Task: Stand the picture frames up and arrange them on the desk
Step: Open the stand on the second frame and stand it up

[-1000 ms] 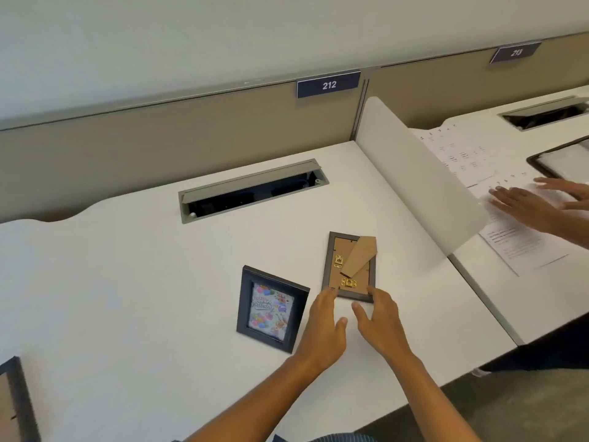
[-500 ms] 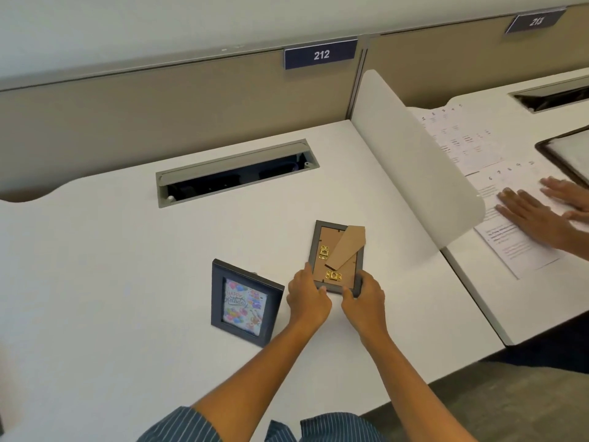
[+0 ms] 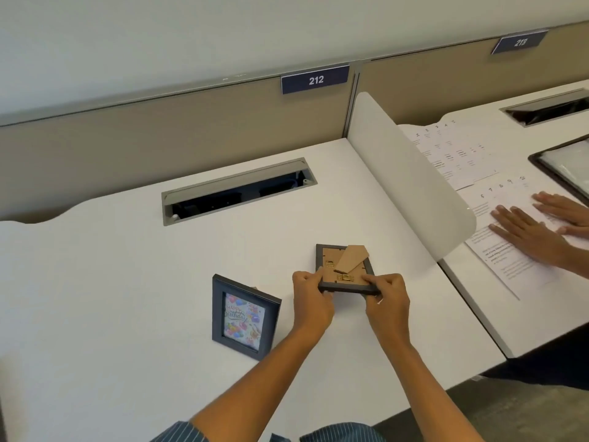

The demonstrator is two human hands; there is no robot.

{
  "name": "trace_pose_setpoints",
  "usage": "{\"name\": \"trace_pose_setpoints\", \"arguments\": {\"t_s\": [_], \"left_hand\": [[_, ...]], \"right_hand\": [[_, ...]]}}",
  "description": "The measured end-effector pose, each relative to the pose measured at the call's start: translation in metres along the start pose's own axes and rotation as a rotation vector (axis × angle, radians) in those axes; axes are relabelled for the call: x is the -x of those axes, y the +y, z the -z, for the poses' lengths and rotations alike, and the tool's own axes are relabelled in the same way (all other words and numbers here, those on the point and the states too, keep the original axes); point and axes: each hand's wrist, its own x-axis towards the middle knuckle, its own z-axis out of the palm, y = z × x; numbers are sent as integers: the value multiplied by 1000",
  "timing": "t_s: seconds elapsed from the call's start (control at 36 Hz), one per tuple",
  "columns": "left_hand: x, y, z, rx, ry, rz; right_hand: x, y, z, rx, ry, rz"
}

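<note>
Standing upright at the left of the white desk (image 3: 111, 282), a dark picture frame (image 3: 243, 317) shows a colourful "Happy Birthday" print toward the person and rests apart from both hands. Behind it, set into the desk surface, a long cable trough (image 3: 237, 191) lies open beneath its grey flap.

Just right of the standing frame, the left hand (image 3: 310, 303) pinches the near-left corner of a second frame (image 3: 345, 271) — fingers curled tightly on the dark edge. This frame faces back-side up, its brown backing board, brass clips and a folded-out cardboard easel leg (image 3: 350, 258) all visible; its near edge is raised off the desk, while whether the far edge touches the surface cannot be told. The right hand (image 3: 387, 301) grips the near-right corner in the same clenched manner, thumb on top of the edge.

Along the back runs a tan partition bearing a blue label (image 3: 315, 79) marked 212. Further right, a white curved divider (image 3: 411, 177) separates the neighbouring desk, where printed sheets (image 3: 452, 154) lie flat — a second person's two hands (image 3: 529, 231) rest spread on them, near a dark tray (image 3: 561, 167) at the edge of view.
</note>
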Motion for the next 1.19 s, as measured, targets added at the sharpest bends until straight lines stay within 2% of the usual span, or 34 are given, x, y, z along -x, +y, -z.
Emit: {"name": "trace_pose_setpoints", "arguments": {"t_s": [0.19, 0.39, 0.53, 0.72, 0.94, 1.19], "left_hand": [[9, 32, 17, 80, 94, -192], [25, 56, 37, 243, 20, -281], [34, 67, 53, 248, -47, -261], [54, 75, 67, 497, -177, -110], [73, 71, 79, 543, -267, 7], [83, 76, 89, 492, -323, 151]], "right_hand": [[-6, -1, 33, -71, 92, 194], [4, -21, 65, -197, 74, 214], [23, -44, 84, -333, 45, 37], [53, -74, 94, -618, 11, -177], [76, -83, 100, -717, -28, -390], [91, -83, 104, -744, -85, -511]]}}
